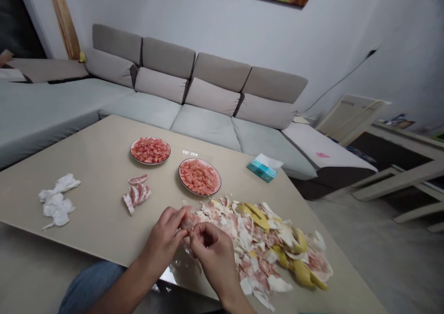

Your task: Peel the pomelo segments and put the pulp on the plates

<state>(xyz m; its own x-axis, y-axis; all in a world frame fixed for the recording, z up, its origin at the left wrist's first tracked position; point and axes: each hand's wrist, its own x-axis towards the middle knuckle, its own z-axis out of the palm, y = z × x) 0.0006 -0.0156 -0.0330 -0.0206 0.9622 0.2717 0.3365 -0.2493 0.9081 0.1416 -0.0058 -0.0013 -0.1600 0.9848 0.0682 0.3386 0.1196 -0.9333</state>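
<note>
My left hand (165, 238) and my right hand (212, 254) meet at the near edge of the beige table (100, 152). Both pinch a pink pomelo segment (188, 221) between their fingertips. Just to the right lies a heap of white pith and yellow peel scraps (274, 244). Beyond the hands stand two plates of pink fruit pieces, one nearer (199, 176) and one farther left (150, 150). A few unpeeled pomelo segments (137, 193) lie to the left of the hands.
Crumpled white tissues (58, 202) lie at the table's left. A teal tissue pack (263, 168) sits near the far right edge. A grey sectional sofa (194, 96) wraps behind the table. My knee in blue jeans (86, 286) shows below the table edge.
</note>
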